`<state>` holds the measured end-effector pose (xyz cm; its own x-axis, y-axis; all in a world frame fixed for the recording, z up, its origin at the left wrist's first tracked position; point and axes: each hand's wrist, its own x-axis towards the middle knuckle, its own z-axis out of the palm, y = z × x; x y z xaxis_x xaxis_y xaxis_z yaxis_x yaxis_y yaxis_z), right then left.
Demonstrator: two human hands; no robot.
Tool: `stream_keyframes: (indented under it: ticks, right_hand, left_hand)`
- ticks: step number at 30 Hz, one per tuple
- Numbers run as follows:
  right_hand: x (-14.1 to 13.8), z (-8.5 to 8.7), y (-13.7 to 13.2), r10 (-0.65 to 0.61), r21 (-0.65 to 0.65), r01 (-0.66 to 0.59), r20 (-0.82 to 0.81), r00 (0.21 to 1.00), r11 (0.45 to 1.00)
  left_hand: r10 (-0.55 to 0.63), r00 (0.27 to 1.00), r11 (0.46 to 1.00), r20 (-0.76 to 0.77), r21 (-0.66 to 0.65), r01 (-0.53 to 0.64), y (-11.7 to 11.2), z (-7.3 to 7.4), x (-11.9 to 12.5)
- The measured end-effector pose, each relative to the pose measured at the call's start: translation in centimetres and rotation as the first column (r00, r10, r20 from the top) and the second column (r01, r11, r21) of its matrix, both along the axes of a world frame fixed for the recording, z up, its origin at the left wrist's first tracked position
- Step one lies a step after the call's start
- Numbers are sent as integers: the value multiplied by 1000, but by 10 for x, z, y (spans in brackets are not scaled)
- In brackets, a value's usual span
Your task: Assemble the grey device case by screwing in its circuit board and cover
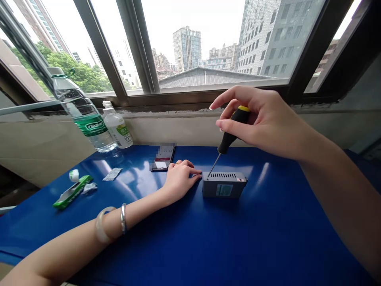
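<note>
A small grey metal box [213, 190] stands upright on the blue table, with a row of vent slots along its top and a pale label on its side. My right hand [256, 115] is closed round the black and yellow handle of a screwdriver [229, 139], its index finger raised off the handle. The screwdriver leans, and its tip meets the top of the box near the left end, at a small screw or hole. My left hand [178, 180] rests on the table with fingers stretched out, its thumb and index fingertips against the box's left end.
A phone [162, 159] lies behind my left hand. Further left are a large water bottle [86, 115], a smaller white bottle [119, 129], a torn green carton [73, 192], a white cap-like piece [74, 175] and a wrapper [112, 174]. A window ledge [184, 104] runs along the back.
</note>
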<state>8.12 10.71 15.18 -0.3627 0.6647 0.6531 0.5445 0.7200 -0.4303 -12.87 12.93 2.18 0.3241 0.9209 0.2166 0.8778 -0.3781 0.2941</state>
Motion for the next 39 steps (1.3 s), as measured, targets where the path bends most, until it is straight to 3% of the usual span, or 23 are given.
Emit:
stream_keyframes:
  ticks: [2,4,7,9,12,15,19,27,29,35,39]
  right_hand:
    - [0,0,0,8,-3,-8,-2,1000,1000]
    - [-1,0,-1,20,-2,-20,-10,1000,1000]
    - [-1,1,-2,33,-13,-33,-7,999,999]
    - [-1,2,-2,34,-25,-34,0,999,999]
    - [-2,1,-3,24,-33,-24,15,1000,999]
    - [-8,-3,-3,9,6,-10,29,1000,1000]
    - [-24,-14,-2,14,113,-6,-74,997,994]
    - [-37,-31,7,186,21,-189,-297,937,982]
    - [-35,-28,7,190,26,-192,-318,929,981]
    - [-24,-6,-4,57,117,-22,-301,952,993]
    - [-17,0,-8,92,74,-73,-301,949,995]
  left_hand:
    - [4,998,999,66,38,-6,-2,0,2]
    - [-44,960,994,278,109,14,-5,2,3]
    - [-221,751,974,622,181,137,-14,7,3]
    - [-302,665,950,683,160,267,-20,10,3]
    - [-330,677,918,658,56,393,-25,10,6]
    - [-281,690,907,667,-51,419,-25,5,11]
    - [-216,675,888,706,-146,436,-23,2,14]
    - [-238,651,837,721,-188,514,-35,5,20]
    - [-244,651,846,719,-172,506,-37,5,20]
    - [-266,662,865,701,-130,485,-37,4,21]
    - [-253,679,880,689,-128,458,-35,2,21]
